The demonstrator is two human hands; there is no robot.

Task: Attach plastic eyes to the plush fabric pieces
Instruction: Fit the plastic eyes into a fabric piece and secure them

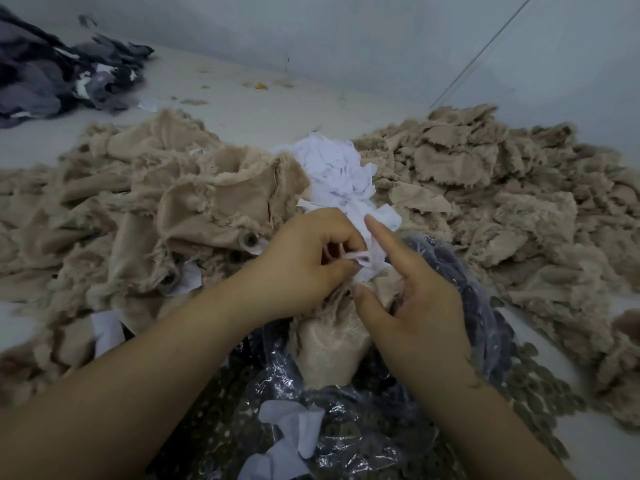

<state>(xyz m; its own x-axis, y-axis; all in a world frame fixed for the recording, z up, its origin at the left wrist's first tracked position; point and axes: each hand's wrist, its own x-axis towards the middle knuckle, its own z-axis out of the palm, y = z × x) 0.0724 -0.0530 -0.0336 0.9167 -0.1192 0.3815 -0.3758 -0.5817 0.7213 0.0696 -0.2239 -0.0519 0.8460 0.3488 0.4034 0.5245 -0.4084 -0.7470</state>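
Note:
In the middle of the view my left hand pinches a small white fabric scrap between thumb and curled fingers. Right beside it, my right hand has its index finger stretched out toward the white pile while its thumb presses the tan plush piece lying below both hands. Whether a plastic eye is between my fingers is hidden. Tan plush pieces with round plastic eyes fitted lie just left of my left hand.
Heaps of tan plush pieces spread at the left and the right. A pile of white scraps sits between them. A clear plastic bag of dark round parts lies under my forearms, with loose washers spilled beside it. Dark fabric lies far left.

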